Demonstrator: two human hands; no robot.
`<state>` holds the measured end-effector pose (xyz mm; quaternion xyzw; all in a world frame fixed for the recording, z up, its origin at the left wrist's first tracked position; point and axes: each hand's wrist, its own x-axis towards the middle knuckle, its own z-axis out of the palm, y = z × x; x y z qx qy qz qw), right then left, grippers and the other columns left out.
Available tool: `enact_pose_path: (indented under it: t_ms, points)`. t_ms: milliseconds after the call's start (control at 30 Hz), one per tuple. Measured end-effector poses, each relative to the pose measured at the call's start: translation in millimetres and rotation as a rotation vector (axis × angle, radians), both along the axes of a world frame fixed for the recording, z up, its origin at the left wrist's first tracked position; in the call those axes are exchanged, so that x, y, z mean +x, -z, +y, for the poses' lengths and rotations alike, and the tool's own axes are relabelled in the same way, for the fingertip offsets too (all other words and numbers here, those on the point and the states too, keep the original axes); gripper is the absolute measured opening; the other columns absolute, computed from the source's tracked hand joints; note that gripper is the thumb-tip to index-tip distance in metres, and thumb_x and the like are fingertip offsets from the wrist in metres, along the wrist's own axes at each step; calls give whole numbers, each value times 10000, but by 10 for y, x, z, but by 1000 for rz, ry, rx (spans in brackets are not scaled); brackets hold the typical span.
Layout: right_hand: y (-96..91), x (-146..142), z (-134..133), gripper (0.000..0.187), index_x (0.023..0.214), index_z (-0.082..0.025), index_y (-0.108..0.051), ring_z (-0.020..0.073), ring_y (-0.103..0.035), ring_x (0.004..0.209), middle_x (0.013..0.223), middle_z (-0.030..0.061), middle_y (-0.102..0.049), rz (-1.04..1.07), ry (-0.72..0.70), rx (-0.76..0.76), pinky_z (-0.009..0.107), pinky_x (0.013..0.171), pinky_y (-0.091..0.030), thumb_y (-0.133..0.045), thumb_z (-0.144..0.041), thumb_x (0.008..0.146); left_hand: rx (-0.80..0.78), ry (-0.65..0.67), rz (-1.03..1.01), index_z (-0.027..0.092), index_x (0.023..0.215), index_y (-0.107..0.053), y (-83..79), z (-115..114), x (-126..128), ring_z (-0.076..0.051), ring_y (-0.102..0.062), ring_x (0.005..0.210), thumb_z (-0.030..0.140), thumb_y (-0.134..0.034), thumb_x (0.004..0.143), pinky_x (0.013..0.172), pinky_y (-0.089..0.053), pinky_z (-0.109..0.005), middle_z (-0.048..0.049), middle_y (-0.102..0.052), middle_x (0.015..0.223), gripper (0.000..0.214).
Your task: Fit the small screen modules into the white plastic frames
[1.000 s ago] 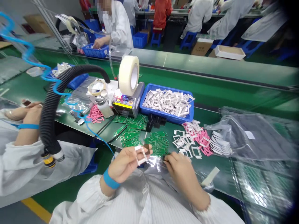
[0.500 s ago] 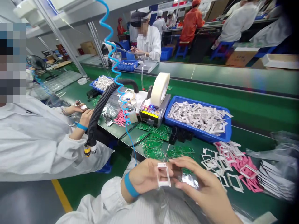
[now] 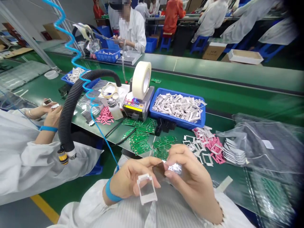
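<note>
My left hand (image 3: 129,177) is closed on a small white rectangular plastic frame (image 3: 147,189), held low near my chest. My right hand (image 3: 190,177) pinches a small shiny foil-like piece (image 3: 175,167) just right of the left fingers; both hands touch it. Beyond them, green circuit boards (image 3: 142,139) lie scattered on the green bench, with loose white frames (image 3: 198,147) and pink strips (image 3: 212,144) to the right. A blue tray (image 3: 177,122) full of white frames stands behind.
A tape dispenser with a large white roll (image 3: 141,80) stands left of the blue tray. A black corrugated hose (image 3: 71,104) and blue coiled air line (image 3: 78,60) hang at left. A co-worker's hands (image 3: 51,115) work at far left. Clear plastic bags (image 3: 263,142) lie right.
The view swung left and back again. My hands came together near my chest; the white frame dropped lower in my left hand, and my right hand came up to pinch the shiny piece.
</note>
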<state>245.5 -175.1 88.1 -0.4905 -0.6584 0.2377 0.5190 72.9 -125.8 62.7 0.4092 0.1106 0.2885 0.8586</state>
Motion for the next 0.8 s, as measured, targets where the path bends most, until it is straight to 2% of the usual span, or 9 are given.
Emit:
enact_pose_path:
  t_ms: [133, 367, 567, 633, 700, 800]
  points:
    - [-80, 8, 0, 86, 793, -227, -542, 164, -512, 745, 708, 1, -528, -202, 68, 66, 334, 700, -447, -552, -154, 838, 222, -3, 36, 247, 916, -754, 7, 17, -20, -279, -550, 1047, 456, -745, 618, 942, -394, -428, -127, -578, 1187, 364]
    - [-36, 11, -11, 93, 791, -214, -516, 161, -486, 739, 705, 3, -517, -270, 105, 79, 345, 707, -425, -514, -150, 858, 319, 3, 115, 301, 978, -734, 12, -2, -51, -189, -581, 839, 475, -707, 650, 1008, -319, -452, -98, -543, 1226, 372]
    - [25, 8, 0, 96, 799, -209, -483, 164, -478, 770, 743, 7, -508, -328, 93, 47, 338, 716, -398, -486, -133, 859, 340, -16, 162, 271, 968, -740, -2, -2, -55, -306, -515, 1096, 484, -682, 673, 1005, -326, -469, -124, -543, 1196, 369]
    - [48, 3, 0, 95, 808, -207, -472, 170, -471, 784, 766, 12, -513, -374, 86, 34, 343, 722, -377, -472, -132, 865, 318, -15, 177, 251, 949, -746, 16, -2, -29, -313, -505, 1119, 467, -699, 664, 1006, -331, -461, -126, -546, 1183, 361]
    - [54, 9, -22, 105, 800, -206, -459, 174, -458, 788, 777, 14, -519, -427, 71, 19, 352, 733, -353, -451, -128, 871, 227, -32, 189, 221, 908, -754, 51, -1, 16, -301, -519, 1106, 463, -706, 662, 993, -354, -439, -125, -560, 1159, 349]
    - [73, 78, -115, 134, 782, -209, -423, 168, -450, 759, 768, 9, -500, -386, 42, -42, 341, 718, -346, -390, -151, 897, -83, -75, 131, 185, 856, -750, 126, 10, 90, -286, -547, 1093, 480, -697, 671, 991, -374, -428, -118, -599, 1150, 353]
